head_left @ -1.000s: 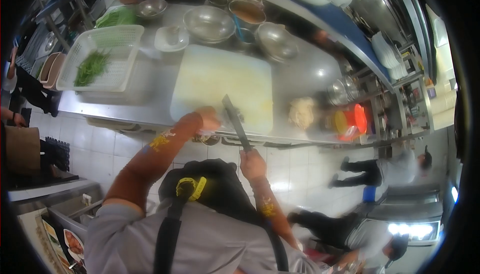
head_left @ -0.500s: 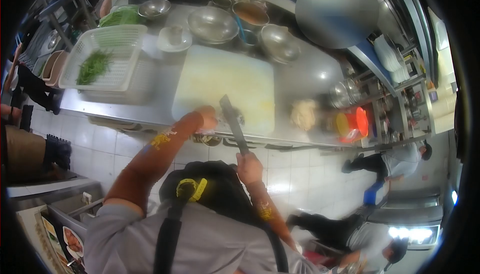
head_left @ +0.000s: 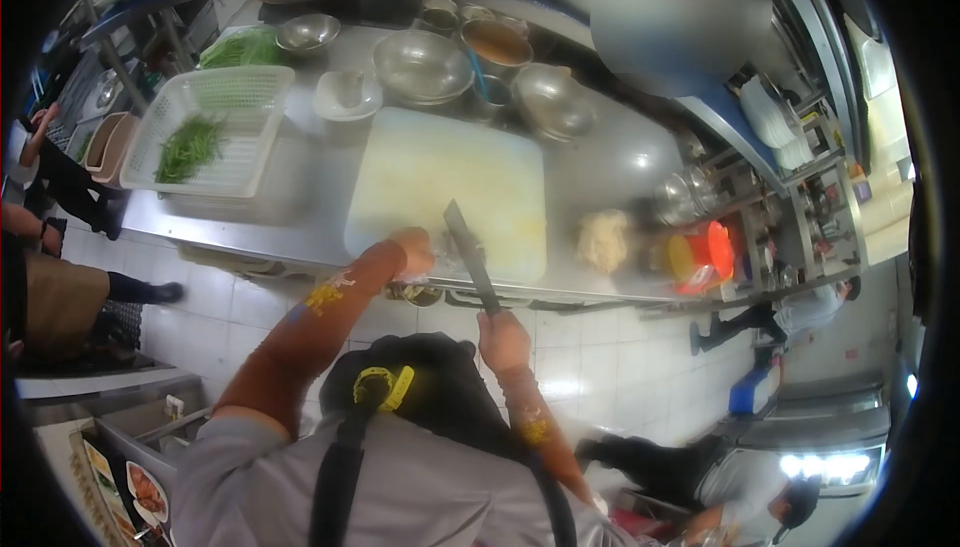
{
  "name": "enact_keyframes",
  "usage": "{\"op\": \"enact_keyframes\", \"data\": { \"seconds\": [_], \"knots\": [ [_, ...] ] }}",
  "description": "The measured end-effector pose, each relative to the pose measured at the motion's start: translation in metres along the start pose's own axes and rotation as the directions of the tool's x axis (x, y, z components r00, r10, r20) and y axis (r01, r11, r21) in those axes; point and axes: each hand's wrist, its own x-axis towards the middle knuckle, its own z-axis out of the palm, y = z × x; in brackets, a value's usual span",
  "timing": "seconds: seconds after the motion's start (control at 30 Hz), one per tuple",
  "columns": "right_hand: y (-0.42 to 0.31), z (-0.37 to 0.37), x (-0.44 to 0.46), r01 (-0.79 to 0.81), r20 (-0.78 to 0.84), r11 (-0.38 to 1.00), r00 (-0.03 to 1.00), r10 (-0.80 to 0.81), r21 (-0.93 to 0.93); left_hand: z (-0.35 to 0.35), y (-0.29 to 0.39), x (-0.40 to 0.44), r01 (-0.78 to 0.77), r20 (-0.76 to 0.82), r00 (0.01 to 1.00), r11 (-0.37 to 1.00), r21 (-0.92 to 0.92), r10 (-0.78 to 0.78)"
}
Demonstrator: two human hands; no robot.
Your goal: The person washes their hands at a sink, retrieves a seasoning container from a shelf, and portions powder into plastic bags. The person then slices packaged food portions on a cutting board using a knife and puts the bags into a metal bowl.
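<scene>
My right hand [head_left: 504,339] is wrapped round the handle of a cleaver-like knife [head_left: 468,255], whose blade lies over the front of a pale cutting board [head_left: 450,182]. Small dark-and-light pieces [head_left: 474,248] show beside the blade, too blurred to name. At the board's front left edge is my left hand [head_left: 411,251], its fingers curled together just left of the blade. What it holds, if anything, is hidden.
Left of the board stands a white basket [head_left: 262,162] with cut greens [head_left: 190,147]. Metal bowls [head_left: 422,67] line the back. A pale heap [head_left: 603,240] and a red container [head_left: 714,255] lie right. Other people [head_left: 70,172] stand around the room.
The view has tilted a little, so the table sits lower. My hands and the knife keep nearly the same places over the board. People at left and right have shifted.
</scene>
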Motion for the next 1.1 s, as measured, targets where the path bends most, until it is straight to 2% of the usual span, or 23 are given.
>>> {"op": "enact_keyframes", "data": {
  "seconds": [0.07, 0.1, 0.2, 0.33, 0.43, 0.6, 0.7, 0.8, 1.0, 1.1],
  "knots": [
    [-0.008, -0.009, 0.0, 0.002, -0.046, 1.0, 0.999, -0.001, 0.017, -0.005, 0.003, -0.003, 0.022, 0.003, 1.0, 1.0, -0.011, -0.021],
    [-0.012, -0.013, -0.002, 0.049, -0.12, 0.998, 0.992, -0.043, 0.049, -0.008, 0.005, -0.007, 0.021, -0.001, 1.0, 1.0, -0.022, -0.021],
    [0.003, -0.002, 0.001, 0.044, -0.059, 0.999, 0.997, -0.045, -0.026, -0.007, 0.005, -0.007, 0.002, -0.008, 1.0, 1.0, -0.007, -0.002],
    [0.001, -0.011, 0.0, -0.033, -0.029, 0.999, 0.999, 0.033, -0.002, 0.0, -0.001, -0.002, 0.004, -0.032, 0.999, 1.0, -0.001, -0.004],
    [0.003, -0.009, -0.002, -0.049, -0.046, 0.999, 0.998, 0.049, 0.012, -0.002, 0.0, -0.001, 0.011, 0.035, 0.999, 1.0, 0.006, -0.011],
    [0.001, -0.019, 0.003, -0.098, -0.009, 0.994, 0.995, 0.099, 0.046, -0.005, 0.003, -0.004, 0.003, -0.02, 1.0, 1.0, -0.021, -0.004],
    [0.007, -0.015, 0.0, 0.03, -0.135, 0.999, 0.99, -0.024, 0.045, -0.006, 0.005, -0.007, 0.012, -0.005, 1.0, 1.0, -0.026, -0.012],
    [0.018, -0.009, 0.005, -0.059, 0.0, 0.998, 0.998, 0.059, -0.02, -0.003, 0.003, -0.004, 0.015, -0.001, 1.0, 0.998, -0.059, -0.015],
    [0.011, -0.013, 0.004, -0.005, -0.19, 0.999, 0.982, 0.013, 0.042, -0.002, 0.0, -0.002, -0.025, -0.015, 1.0, 0.999, -0.025, 0.024],
    [0.022, -0.007, 0.007, -0.091, -0.053, 0.996, 0.994, 0.09, -0.016, -0.003, 0.001, -0.003, -0.017, -0.009, 1.0, 0.999, -0.038, 0.017]
  ]
}}
